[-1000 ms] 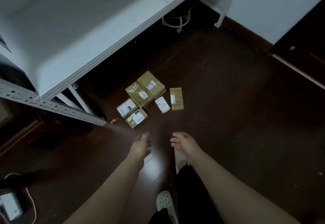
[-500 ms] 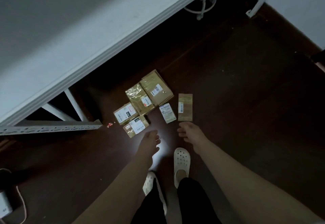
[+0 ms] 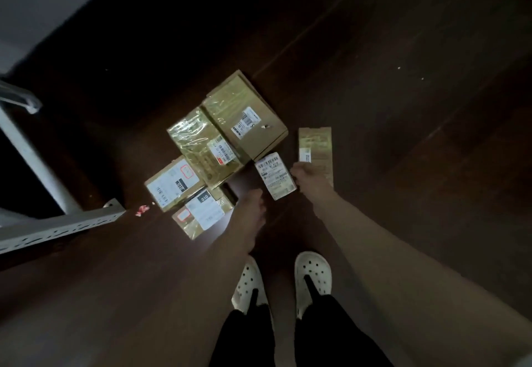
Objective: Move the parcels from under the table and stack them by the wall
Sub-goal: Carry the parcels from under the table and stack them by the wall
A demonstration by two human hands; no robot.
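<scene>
Six parcels (image 3: 198, 147) on the dark wood floor (image 3: 403, 107) from where I'm watching the head cam, all lying flat, none stacked.

Far left is the white table frame (image 3: 57, 224), with a little red scrap (image 3: 141, 210) on the floor just beside its foot. Next come four boxes bunched up and touching:
- a box with a red-outlined label (image 3: 172, 183)
- a box marked 010 (image 3: 201, 214) nearest the person
- a taped shiny one in the middle
- the biggest box (image 3: 244, 113) at the far side

The left hand (image 3: 252, 208) hangs just to the right of the 010 box. Its fingers point down and look close together, and it holds nothing that I can see.

Right of that, a small labelled packet (image 3: 275, 175) lies on its own. The right hand (image 3: 308, 178) is on the near end of the slim parcel (image 3: 316, 147), with fingers curled over its corner. Honestly can't tell if it's actually pinching it, since the parcel looks flat on the floor.

White clogs (image 3: 313, 273) are at the bottom, feet apart.
</scene>
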